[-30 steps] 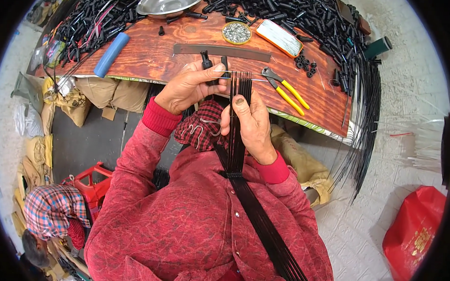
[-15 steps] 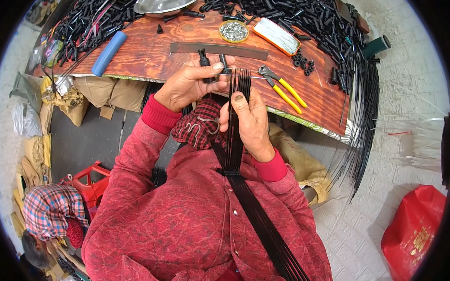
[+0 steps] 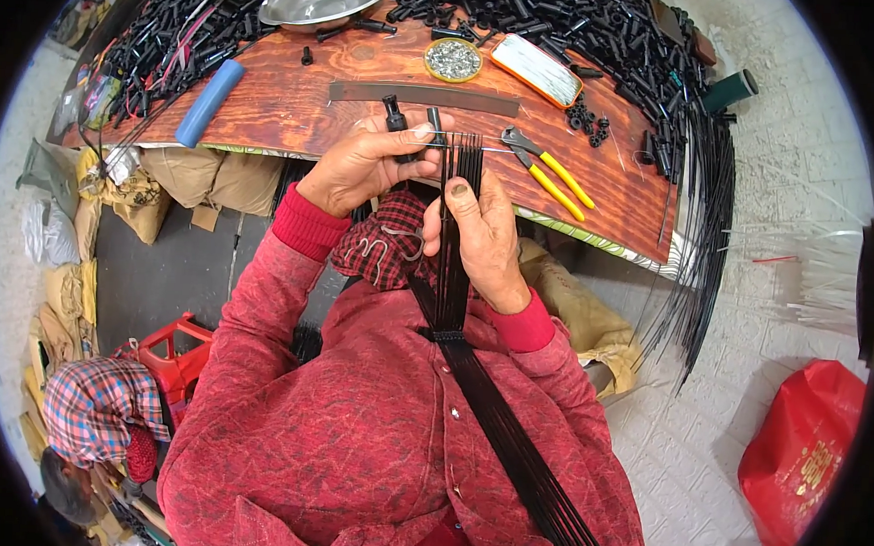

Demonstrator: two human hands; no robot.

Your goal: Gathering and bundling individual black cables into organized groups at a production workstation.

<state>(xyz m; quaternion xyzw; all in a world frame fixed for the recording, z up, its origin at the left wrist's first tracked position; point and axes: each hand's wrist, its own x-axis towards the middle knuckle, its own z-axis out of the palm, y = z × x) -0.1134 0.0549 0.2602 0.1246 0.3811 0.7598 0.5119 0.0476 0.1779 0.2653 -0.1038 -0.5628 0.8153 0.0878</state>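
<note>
My left hand [image 3: 359,164] pinches a thin metal wire [image 3: 497,150] between thumb and forefinger. Two black tube-like parts, one of them a ribbed fitting [image 3: 394,116], stick up from among the same fingers. The wire runs crosswise at the tops of a bundle of thin black rods [image 3: 451,274]; whether it passes through them is too fine to tell. My right hand [image 3: 486,241] is closed around that bundle, thumb laid along its front. Lower down, a dark band [image 3: 447,337] crosses the rods, which continue diagonally over my red jacket.
On the reddish wooden table [image 3: 298,119] lie yellow-handled pliers [image 3: 554,186], a flat brown strip [image 3: 424,97], a blue roll [image 3: 209,103], a dish of small metal pieces [image 3: 453,60] and an orange-rimmed tray [image 3: 537,70]. Black parts [image 3: 552,17] are heaped behind. A red bag [image 3: 801,459] stands at right.
Both hands keep their grips, and the rod tops shift very slightly left against the table. Otherwise the scene looks the same.
</note>
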